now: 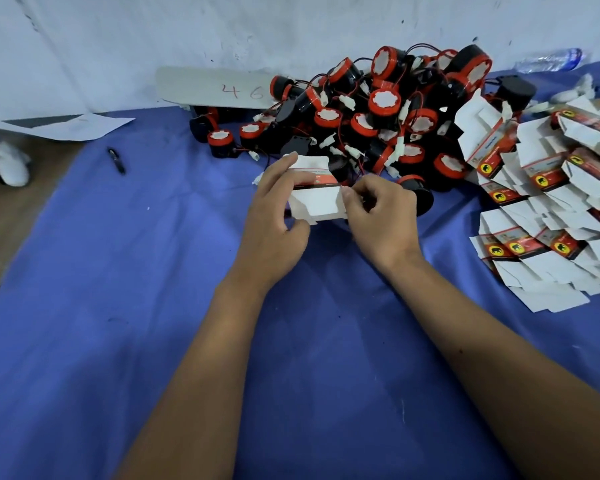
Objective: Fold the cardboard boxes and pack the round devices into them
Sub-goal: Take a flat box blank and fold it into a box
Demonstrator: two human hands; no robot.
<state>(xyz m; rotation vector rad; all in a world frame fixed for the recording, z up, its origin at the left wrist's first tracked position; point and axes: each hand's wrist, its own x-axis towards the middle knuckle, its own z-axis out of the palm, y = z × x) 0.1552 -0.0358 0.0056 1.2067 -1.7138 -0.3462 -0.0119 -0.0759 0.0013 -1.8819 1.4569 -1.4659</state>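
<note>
A small white cardboard box (317,201) with a red and black band is held between both hands above the blue cloth. My left hand (274,220) grips its left side, fingers over the top and thumb underneath. My right hand (381,220) pinches its right edge with curled fingers. Just behind the box lies a heap of round black and red devices (378,116) with red wires and white plugs. To the right is a spread of flat unfolded boxes (548,209).
The blue cloth (153,306) covers the table. A black pen (116,161) lies at the left, with a paper sheet (73,124) beyond it. A board marked 46 (215,88) leans at the wall. A plastic bottle (548,60) lies at the back right.
</note>
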